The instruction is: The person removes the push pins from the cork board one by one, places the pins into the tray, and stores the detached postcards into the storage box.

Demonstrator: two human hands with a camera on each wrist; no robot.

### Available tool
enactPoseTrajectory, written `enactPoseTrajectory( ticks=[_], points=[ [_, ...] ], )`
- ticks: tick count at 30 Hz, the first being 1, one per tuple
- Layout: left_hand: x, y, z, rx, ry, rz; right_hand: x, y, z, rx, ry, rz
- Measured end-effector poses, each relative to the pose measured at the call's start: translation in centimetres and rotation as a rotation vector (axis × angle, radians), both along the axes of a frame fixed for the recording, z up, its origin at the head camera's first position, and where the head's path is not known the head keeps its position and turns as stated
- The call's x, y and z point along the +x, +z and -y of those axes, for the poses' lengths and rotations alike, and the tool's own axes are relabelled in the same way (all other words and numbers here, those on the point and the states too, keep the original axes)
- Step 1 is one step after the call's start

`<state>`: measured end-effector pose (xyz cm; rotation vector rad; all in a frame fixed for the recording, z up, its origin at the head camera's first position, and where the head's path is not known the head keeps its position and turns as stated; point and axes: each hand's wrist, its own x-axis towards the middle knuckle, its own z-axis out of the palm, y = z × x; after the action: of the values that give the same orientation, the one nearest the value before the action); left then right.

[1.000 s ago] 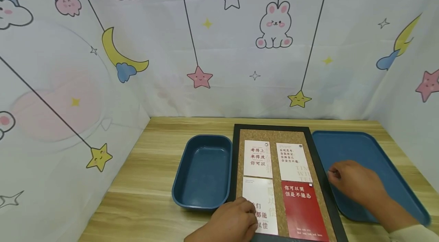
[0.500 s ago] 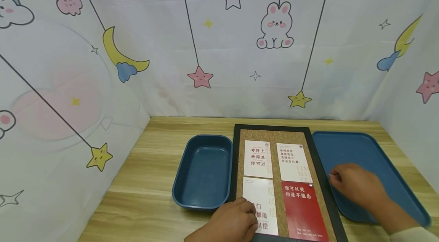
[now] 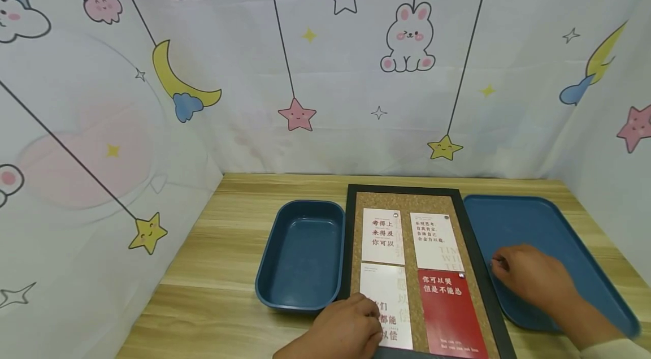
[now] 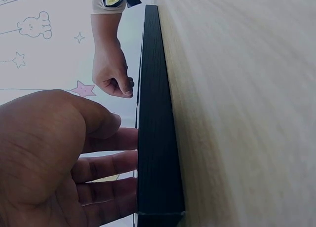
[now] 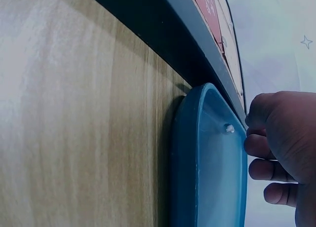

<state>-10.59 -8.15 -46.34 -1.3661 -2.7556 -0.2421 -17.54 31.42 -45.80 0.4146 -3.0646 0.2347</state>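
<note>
A black-framed cork board (image 3: 383, 199) lies on the table with two white cards in its upper half, a red card (image 3: 452, 314) at lower right and a white card (image 3: 383, 285) at lower left. Small pins show near the top right corners of the other three cards. My left hand (image 3: 346, 328) rests at the lower left card and frame, its fingers (image 4: 111, 163) fairly straight against the board's edge. My right hand (image 3: 534, 277) hovers over the left side of the blue tray (image 3: 539, 223), fingers bent and thumb close to the index finger. Whether anything sits between them is unclear.
A deeper blue bin (image 3: 302, 251) stands left of the board. A small whitish spot (image 5: 229, 129) shows inside the blue tray in the right wrist view. Behind the wooden table (image 3: 213, 268) hangs a printed cloth (image 3: 346, 65), with cloth on both sides.
My right hand has shifted very slightly right and down over the tray. The left hand, the board and the cards stay as they were.
</note>
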Motion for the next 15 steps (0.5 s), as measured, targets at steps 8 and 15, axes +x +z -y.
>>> enactPoseTrajectory(
  ticks=[8,15],
  points=[
    [-0.06,0.06,0.01,-0.003,0.003,0.025,0.01,-0.1,0.05,0.001,0.005,-0.016],
    [-0.04,0.04,-0.01,0.005,0.0,0.012,-0.01,-0.01,0.62,0.0,0.01,-0.048]
  ],
)
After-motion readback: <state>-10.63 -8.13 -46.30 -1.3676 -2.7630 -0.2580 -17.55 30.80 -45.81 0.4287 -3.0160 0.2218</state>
